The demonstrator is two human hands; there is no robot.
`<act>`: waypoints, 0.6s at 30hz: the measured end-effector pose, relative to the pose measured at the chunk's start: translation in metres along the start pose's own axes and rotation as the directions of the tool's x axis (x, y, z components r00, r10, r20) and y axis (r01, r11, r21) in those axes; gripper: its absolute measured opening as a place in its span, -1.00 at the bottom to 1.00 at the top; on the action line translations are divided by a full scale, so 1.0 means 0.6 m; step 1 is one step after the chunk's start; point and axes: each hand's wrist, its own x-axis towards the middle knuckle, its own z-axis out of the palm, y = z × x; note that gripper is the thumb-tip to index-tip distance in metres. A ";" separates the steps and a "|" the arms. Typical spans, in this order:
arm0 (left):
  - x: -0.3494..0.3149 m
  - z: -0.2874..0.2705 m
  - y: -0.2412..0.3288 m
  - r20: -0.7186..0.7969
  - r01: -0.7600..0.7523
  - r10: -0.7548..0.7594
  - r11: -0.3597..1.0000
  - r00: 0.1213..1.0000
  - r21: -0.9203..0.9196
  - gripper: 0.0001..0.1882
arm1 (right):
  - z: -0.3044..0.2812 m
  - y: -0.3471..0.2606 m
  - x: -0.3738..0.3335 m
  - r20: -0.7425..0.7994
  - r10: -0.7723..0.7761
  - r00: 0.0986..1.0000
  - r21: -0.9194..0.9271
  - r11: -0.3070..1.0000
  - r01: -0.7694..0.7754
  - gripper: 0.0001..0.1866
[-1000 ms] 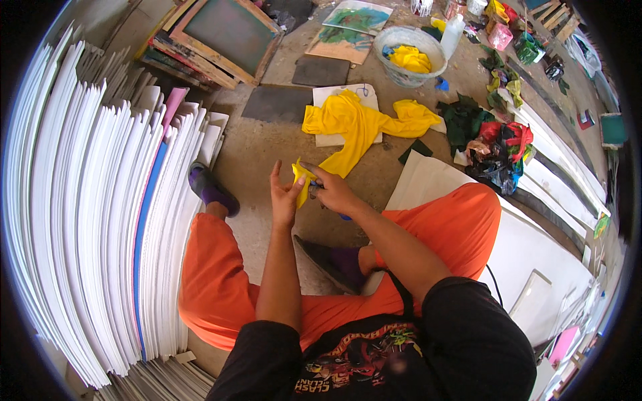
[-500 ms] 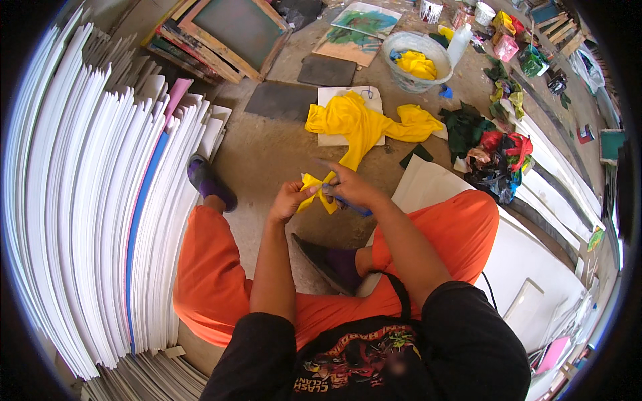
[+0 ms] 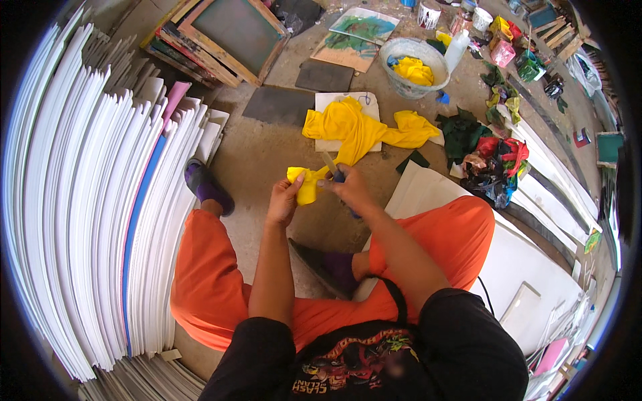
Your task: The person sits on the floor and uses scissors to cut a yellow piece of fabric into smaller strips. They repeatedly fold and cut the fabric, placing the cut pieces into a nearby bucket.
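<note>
While our left hand (image 3: 287, 199) pinches a small yellow cloth piece (image 3: 305, 190) between thumb and fingers, our right hand (image 3: 351, 189) closes around a blue-handled tool (image 3: 340, 176). We have both just above the frame's centre. The cloth piece stretches crosswise, its loose corner pointing to the upper left and its other end toward our right hand; whether the right fingers also grip it, we cannot tell. The tool's long axis slants from upper left to lower right, its grey tip upward.

Just above, a larger yellow cloth (image 3: 348, 123) lies crumpled over a white board (image 3: 325, 146), one tail running down toward our right hand. We sit on a stained grey floor (image 3: 251, 157). White sheets (image 3: 73, 200) stand stacked along the left, wood-framed screens (image 3: 231, 37) lean at the upper left, and a grey tub (image 3: 404, 87) with yellow cloth inside stands at upper right of centre, near dark green rags (image 3: 461, 130).
</note>
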 end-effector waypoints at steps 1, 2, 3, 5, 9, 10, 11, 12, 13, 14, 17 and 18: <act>0.003 0.002 -0.004 0.007 0.030 -0.030 0.999 1.000 0.024 -0.64 | 0.012 -0.002 -0.006 -0.035 0.004 0.999 0.020 1.000 -0.003 -0.65; 0.005 0.003 -0.009 0.013 0.059 -0.060 0.997 0.998 0.049 -0.60 | 0.023 -0.003 -0.011 -0.069 0.008 0.998 0.041 0.999 -0.005 -0.66; 0.008 0.003 -0.013 0.017 0.088 -0.090 0.993 0.996 0.074 -0.56 | 0.028 -0.002 -0.011 -0.102 0.013 0.995 0.061 0.998 -0.006 -0.66; 0.007 0.039 -0.013 0.037 0.046 -0.047 0.998 0.998 0.038 -0.46 | 0.033 0.037 0.011 -0.205 -0.015 0.979 0.141 0.989 0.045 -0.64; 0.020 0.062 -0.013 0.041 0.081 -0.080 0.996 0.996 -0.026 -0.39 | 0.011 0.087 0.050 -0.254 -0.040 0.966 0.108 0.992 0.069 -0.64; 0.021 0.071 -0.008 0.051 0.089 -0.085 0.993 0.995 -0.080 -0.39 | 0.007 0.087 0.055 -0.261 -0.048 0.964 0.081 0.994 0.071 -0.65; 0.025 0.076 -0.007 0.061 0.101 -0.097 0.992 0.993 -0.077 -0.37 | 0.004 0.087 0.059 -0.269 -0.056 0.962 0.053 0.996 0.073 -0.65; 0.029 0.080 -0.006 0.071 0.113 -0.108 0.991 0.992 -0.073 -0.35 | 0.000 0.087 0.063 -0.277 -0.064 0.959 0.025 0.997 0.074 -0.65; 0.034 0.085 -0.007 0.083 0.125 -0.119 0.990 0.989 -0.070 -0.32 | -0.006 0.093 0.070 -0.271 -0.035 0.962 0.054 0.997 0.052 -0.66; 0.043 0.085 -0.012 0.073 0.133 -0.126 0.986 0.989 -0.102 -0.33 | -0.014 0.100 0.078 -0.265 -0.006 0.964 0.083 0.996 0.029 -0.66; 0.067 0.087 -0.024 -0.013 0.119 -0.124 0.975 0.992 -0.190 -0.37 | -0.045 0.096 0.093 -0.323 0.032 0.946 0.025 0.999 -0.026 -0.70; 0.067 0.089 -0.029 -0.077 0.090 -0.109 0.973 0.991 -0.212 -0.41 | -0.057 0.090 0.098 -0.355 0.035 0.934 -0.018 0.999 -0.044 -0.71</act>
